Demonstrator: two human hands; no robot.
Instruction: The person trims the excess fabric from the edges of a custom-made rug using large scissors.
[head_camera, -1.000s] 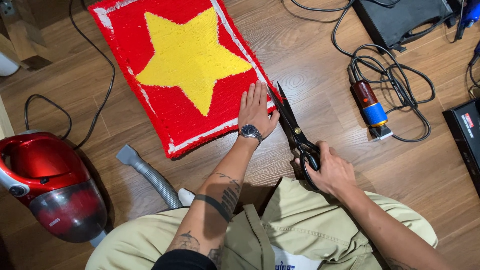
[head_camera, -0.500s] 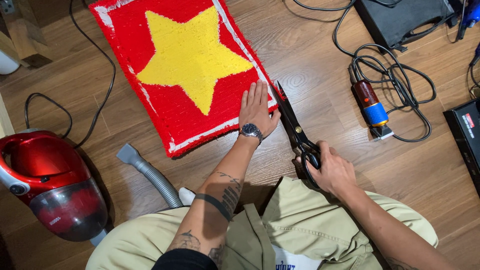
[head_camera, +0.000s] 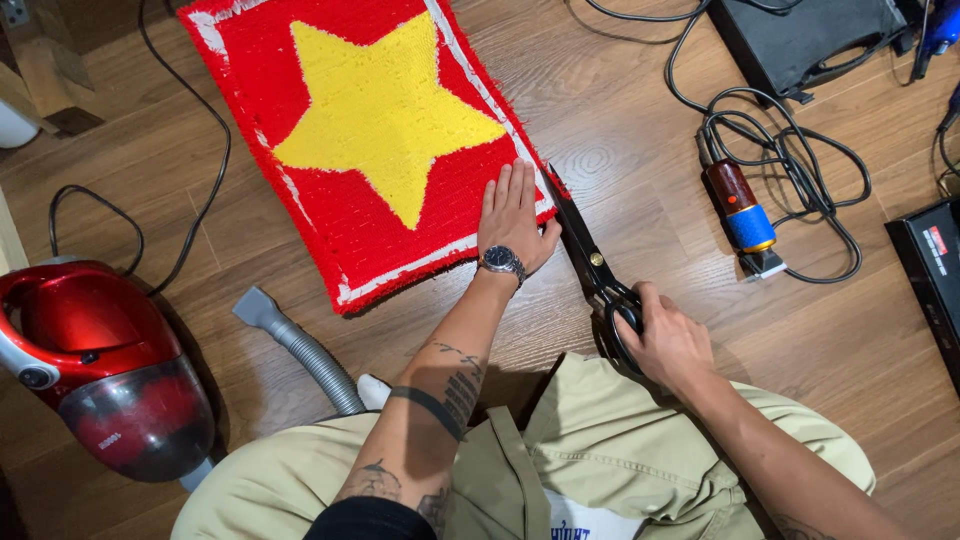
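A red vacuum (head_camera: 95, 365) sits on the wooden floor (head_camera: 640, 150) at the far left, its grey hose (head_camera: 300, 350) curving toward the person's knee, a black cord (head_camera: 190, 170) looping behind it. Next comes the rug (head_camera: 370, 130), red with a yellow star and a white border, lying flat on the floor. The left hand (head_camera: 515, 215) presses down on the rug's near right corner, palm flat and fingers spread together, holding nothing (a watch (head_camera: 502, 262) sits on that wrist). Just right of it, black scissors (head_camera: 590, 265) run along the rug's right edge, blades close together with the tip at the fringe. The right hand (head_camera: 665, 335) is closed through the scissor handles, low near the lap. Further right a corded tool (head_camera: 742, 215) with a brown and blue body lies among tangled black cables (head_camera: 800, 160). A black case (head_camera: 800, 40) lies at the top, and a black box (head_camera: 935, 270) at the right edge.
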